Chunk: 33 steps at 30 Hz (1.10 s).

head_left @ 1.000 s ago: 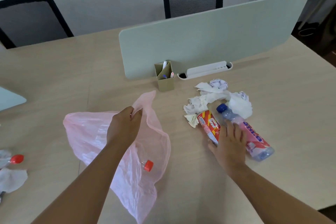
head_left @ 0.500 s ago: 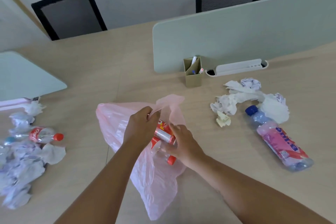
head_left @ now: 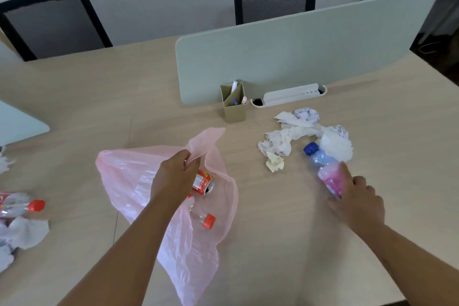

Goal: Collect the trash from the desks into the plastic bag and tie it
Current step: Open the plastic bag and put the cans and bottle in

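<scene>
Your left hand (head_left: 173,176) pinches the rim of the pink plastic bag (head_left: 124,174), lifting one edge so the mouth stays open toward your right side while the rest of the bag lies slack on the table (head_left: 285,231). Just under and beside that hand, inside the bag, sits a red can (head_left: 203,182); nearer to you than the can, an orange bottle cap (head_left: 208,221) shows through the thin film, so some trash is already in.

Your right hand (head_left: 355,201) lies well off to the right of the bag, fingers curled over the lower body of the pink-labelled bottle (head_left: 325,169). The bottle lies on its side on the table, and its blue cap points away from you. I cannot tell whether the grip is fully closed or only resting on it. I judge this is the pick-up of the next item, and holding the bag mouth up now saves you a second adjustment when the bottle comes across.

Beyond your right hand, touching the bottle's neck, is the heap of crumpled tissues (head_left: 293,136), with a small yellowish wad (head_left: 274,164) just to the left of the bottle. These likely go in next.

Far out to the left of your left hand, at the table edge, another bottle with an orange cap (head_left: 19,205) and more crumpled paper (head_left: 24,231) wait. Tying is a long way off.

Past the bag, a pen holder (head_left: 234,104) stands against the divider panel (head_left: 298,57); leave it.
</scene>
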Motion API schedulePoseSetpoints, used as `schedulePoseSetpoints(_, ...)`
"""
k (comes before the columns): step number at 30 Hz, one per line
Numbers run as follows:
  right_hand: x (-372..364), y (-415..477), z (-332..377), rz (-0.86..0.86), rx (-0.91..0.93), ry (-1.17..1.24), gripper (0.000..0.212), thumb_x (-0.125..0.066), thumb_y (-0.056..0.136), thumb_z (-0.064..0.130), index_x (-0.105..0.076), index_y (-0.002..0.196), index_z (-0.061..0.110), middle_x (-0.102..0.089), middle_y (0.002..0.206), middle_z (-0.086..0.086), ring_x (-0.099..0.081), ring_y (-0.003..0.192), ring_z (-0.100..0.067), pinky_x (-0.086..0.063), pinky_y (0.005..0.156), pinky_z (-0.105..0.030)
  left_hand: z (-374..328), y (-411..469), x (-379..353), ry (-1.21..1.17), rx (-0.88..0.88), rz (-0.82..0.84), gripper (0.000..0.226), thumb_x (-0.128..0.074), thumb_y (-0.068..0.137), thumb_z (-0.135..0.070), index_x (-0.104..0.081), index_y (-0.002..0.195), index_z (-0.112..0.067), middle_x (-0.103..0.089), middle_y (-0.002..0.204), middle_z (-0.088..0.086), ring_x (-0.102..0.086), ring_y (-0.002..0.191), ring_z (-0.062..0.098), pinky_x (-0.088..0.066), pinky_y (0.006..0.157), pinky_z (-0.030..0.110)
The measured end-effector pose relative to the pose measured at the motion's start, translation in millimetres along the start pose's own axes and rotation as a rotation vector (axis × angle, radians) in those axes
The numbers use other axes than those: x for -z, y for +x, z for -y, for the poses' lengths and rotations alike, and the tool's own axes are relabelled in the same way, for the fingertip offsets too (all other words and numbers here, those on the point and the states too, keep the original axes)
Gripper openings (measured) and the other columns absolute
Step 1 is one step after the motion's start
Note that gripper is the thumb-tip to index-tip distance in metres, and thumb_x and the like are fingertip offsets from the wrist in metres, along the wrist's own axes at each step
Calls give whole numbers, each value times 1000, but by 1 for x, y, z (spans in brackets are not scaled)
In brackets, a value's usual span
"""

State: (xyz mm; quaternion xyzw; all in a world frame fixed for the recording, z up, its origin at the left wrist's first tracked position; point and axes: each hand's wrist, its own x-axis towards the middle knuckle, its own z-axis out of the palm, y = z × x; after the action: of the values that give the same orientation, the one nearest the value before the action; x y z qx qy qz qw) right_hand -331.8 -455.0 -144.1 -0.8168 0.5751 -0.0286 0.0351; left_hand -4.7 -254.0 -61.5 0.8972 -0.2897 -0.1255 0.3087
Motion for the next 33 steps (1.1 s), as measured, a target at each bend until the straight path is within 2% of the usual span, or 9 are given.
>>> schedulePoseSetpoints(4, 9, -19, 20, 67, 103, 99, 87, -80, 61, 35, -41, 138, 21, -54, 86, -9, -55, 67, -32, -46, 52, -34, -6, 7, 7, 59, -32, -42, 31, -49, 87, -38, -39, 65, -18, -46, 57, 0, -41, 53, 22, -30, 48, 29)
schedulePoseSetpoints(9, 18, -63, 118, 176, 571, 188, 73, -72, 67, 45, -50, 133, 23, -61, 95, -4, -63, 73, -26, -53, 57, -38, -5, 12, 28, 13, -41, -67, 31, -47, 89, -32, -36, 67, -13, -44, 60, 4, -37, 58, 24, -33, 52, 32)
schedulePoseSetpoints(12, 22, -72, 184, 129, 734, 228, 78, -73, 70, 47, -44, 138, 24, -59, 107, -5, -62, 72, -26, -49, 53, -33, -3, 9, 37, 2, -48, -46, 31, -48, 90, -34, -40, 68, -13, -49, 61, 5, -41, 60, 28, -38, 53, 34)
schedulePoseSetpoints(15, 16, -72, 244, 137, 840, 242, 76, -63, 82, 50, -25, 146, 35, -48, 131, -5, -60, 91, -29, -45, 66, -34, 3, 4, 46, 10, -37, -59, 33, -46, 91, -40, -41, 69, -16, -46, 57, -1, -41, 55, 21, -38, 53, 33)
schedulePoseSetpoints(19, -5, -65, 284, 240, 756, 265, 65, -49, 94, 46, -14, 149, 41, -40, 144, -3, -48, 118, -32, -41, 93, -42, 13, 3, 54, 28, -3, -76, 38, -45, 92, -43, -35, 65, -18, -38, 54, -5, -34, 52, 16, -33, 51, 31)
schedulePoseSetpoints(22, -14, -63, 286, 265, 793, 222, 59, -44, 95, 53, -21, 147, 41, -36, 147, -2, -38, 131, -31, -32, 107, -47, 18, 5, 54, 48, 6, -71, 40, -45, 93, -43, -35, 59, -27, -38, 51, -8, -32, 50, 16, -31, 51, 30)
schedulePoseSetpoints(27, -6, -35, 242, 10, 767, 302, 49, -48, 88, 54, -52, 130, 28, -57, 123, -1, -55, 107, -28, -42, 84, -39, 22, 16, 39, 56, 3, -57, 39, -43, 94, -45, -34, 63, -22, -39, 53, -3, -34, 51, 19, -30, 49, 30)
schedulePoseSetpoints(30, -8, 9, 181, -60, 551, 261, 60, -57, 83, 55, -50, 136, 27, -51, 136, -6, -46, 124, -33, -37, 99, -45, 18, 24, 25, 38, 18, -44, 37, -43, 95, -41, -39, 68, -15, -48, 58, 1, -41, 55, 23, -34, 51, 30)
schedulePoseSetpoints(33, -15, 56, 122, 6, 247, 144, 88, -57, 74, 72, -24, 148, 40, -19, 158, -10, -15, 143, -41, -14, 113, -57, 10, 33, 10, 2, 15, -9, 36, -43, 94, -41, -44, 72, -12, -53, 63, 3, -46, 58, 24, -38, 54, 31)
